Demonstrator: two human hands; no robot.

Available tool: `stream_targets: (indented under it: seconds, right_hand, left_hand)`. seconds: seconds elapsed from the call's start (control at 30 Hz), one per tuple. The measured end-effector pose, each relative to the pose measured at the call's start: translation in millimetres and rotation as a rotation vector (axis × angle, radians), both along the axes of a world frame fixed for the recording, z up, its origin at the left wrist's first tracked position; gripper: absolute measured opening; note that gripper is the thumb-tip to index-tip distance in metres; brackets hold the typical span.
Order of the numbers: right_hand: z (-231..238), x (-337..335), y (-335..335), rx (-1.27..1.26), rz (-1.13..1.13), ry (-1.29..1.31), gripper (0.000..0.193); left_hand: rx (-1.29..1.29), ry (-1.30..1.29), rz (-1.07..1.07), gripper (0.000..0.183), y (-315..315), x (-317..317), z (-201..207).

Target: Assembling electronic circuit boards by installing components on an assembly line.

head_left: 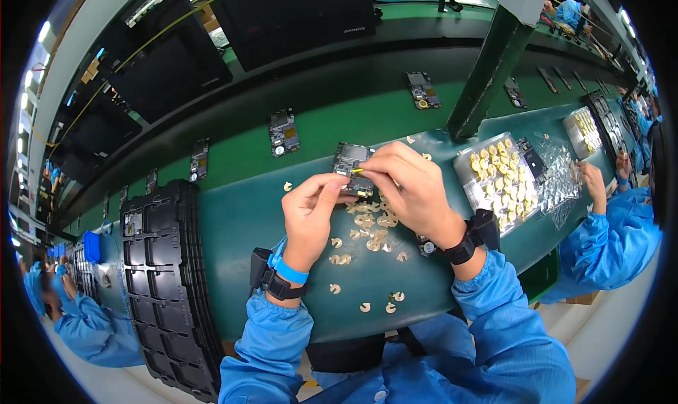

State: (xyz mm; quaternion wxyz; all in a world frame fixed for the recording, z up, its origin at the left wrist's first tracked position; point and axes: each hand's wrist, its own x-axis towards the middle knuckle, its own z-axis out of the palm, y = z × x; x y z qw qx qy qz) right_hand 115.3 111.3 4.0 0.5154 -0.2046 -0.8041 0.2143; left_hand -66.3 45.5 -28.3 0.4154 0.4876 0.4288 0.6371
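Left hand (309,212) clamped on the circuit board (350,158), located just beyond it; right hand (412,192) pinched on a thin yellow piece (357,170) over the board; pale tabs (364,220) on the bench (240,248) below both hands

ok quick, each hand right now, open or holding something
Left hand: closed, holding a circuit board.
Right hand: closed, fingertips pinching a small yellow piece.

Between the left hand (308,213) and the stack of black trays (173,277), the table (239,252) leaves a wide passage. Beyond the right hand (411,188), a plastic tray (469,176) and a green post (491,72) block the way; loose pale pieces (335,289) lie nearer the body.
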Motion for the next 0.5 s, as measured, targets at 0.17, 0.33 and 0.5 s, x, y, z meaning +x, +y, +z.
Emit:
stream_targets:
  seconds: [0.17,0.33,0.5]
  right_hand:
    - [-5.6,0.1,-3.5,0.293,-0.090,-0.124,0.026]
    - [-5.1,-3.3,-2.1,0.233,0.012,-0.119,0.026]
    - [1.5,-0.4,-4.6,-0.064,0.018,-0.048,0.016]
  left_hand:
    - [0.003,-0.070,-0.051,0.024,-1.6,2.0,0.0]
    - [0.022,-0.038,-0.023,0.020,-3.3,-2.6,-3.2]
    - [0.036,-0.036,0.002,0.016,-3.2,-1.0,-0.4]
